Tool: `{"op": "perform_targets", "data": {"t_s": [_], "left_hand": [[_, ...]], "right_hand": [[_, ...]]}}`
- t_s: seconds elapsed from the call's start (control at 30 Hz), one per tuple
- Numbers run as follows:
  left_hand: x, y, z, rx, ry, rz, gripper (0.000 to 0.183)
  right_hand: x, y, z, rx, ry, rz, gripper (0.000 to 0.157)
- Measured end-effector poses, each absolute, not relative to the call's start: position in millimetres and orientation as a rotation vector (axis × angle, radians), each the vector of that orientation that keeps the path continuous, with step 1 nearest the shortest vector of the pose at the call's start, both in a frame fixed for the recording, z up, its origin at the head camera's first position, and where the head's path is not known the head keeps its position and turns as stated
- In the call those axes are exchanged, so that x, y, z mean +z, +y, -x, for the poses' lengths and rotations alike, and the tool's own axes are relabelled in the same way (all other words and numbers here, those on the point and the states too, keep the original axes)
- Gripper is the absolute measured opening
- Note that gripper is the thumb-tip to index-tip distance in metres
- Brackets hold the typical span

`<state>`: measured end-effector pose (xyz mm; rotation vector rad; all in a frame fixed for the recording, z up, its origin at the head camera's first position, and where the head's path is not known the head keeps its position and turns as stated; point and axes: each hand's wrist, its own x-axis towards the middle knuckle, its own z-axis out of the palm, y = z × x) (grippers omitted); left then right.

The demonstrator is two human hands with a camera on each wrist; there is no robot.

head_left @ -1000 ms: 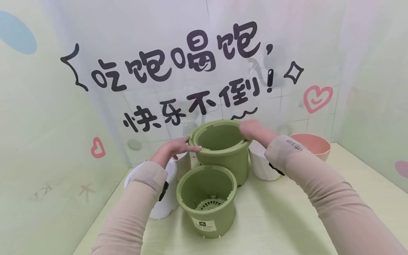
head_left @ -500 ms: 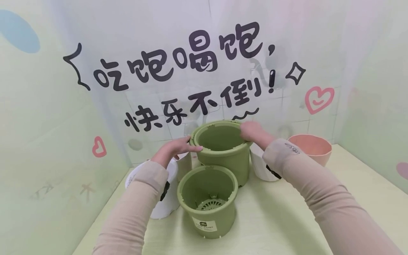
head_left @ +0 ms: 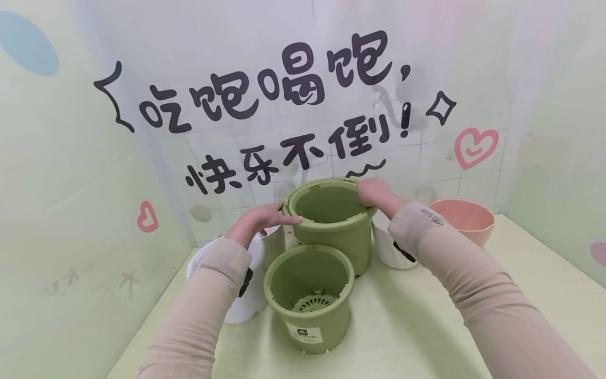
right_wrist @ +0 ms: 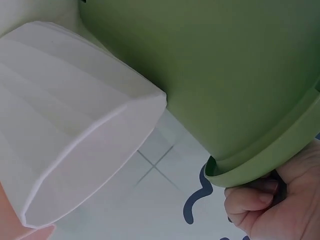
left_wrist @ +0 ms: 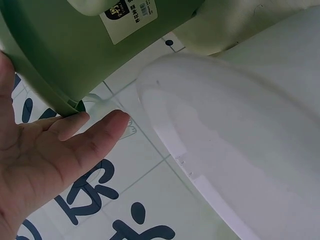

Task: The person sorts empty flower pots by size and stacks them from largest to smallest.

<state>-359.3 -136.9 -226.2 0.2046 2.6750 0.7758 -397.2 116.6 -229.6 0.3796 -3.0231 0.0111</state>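
Observation:
A large green plastic flowerpot [head_left: 343, 242] stands behind a smaller green flowerpot [head_left: 331, 321] with a slotted bottom and a label. A second green rim shows just inside the large pot's outer rim. My left hand [head_left: 258, 220] is at the left side of that rim, its thumb laid along the front. In the left wrist view, the left hand's fingers [left_wrist: 102, 135] stretch out below the rim. At the right side, my right hand [head_left: 379, 195] grips the rim with curled fingers, also visible in the right wrist view as bent fingers [right_wrist: 247, 200].
A white pot [head_left: 241, 310] stands on the left, with a beige pot [head_left: 273, 247] behind it. To the right are a white faceted pot [head_left: 388, 245] and a pink pot [head_left: 461, 216]. The pale table [head_left: 426, 321] is bounded by a printed curtain [head_left: 303, 158].
Both hands keep their places on the large green flowerpot's rim. The head view has shifted slightly; the pots stay put.

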Motion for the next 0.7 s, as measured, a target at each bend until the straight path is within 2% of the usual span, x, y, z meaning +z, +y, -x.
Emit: {"op": "perform_targets", "data": {"t_s": [0.4,0.63,0.7], "left_hand": [[-225.6,-136.8,359.6,0.758,2.68,-0.206,0.097],[-226.5,-135.7,360.5,0.751,2.675,-0.202,0.098],[-226.6,-134.6,360.8,0.751,2.678,-0.205,0.098]], "right_hand": [[-228.0,113.5,398.9,-0.183,-3.047,-0.482,0.012],[-229.0,117.2,400.4,-0.187,-3.065,-0.518,0.006],[-228.4,120.6,401.0,-0.12,-3.073,-0.553,0.009]]}}
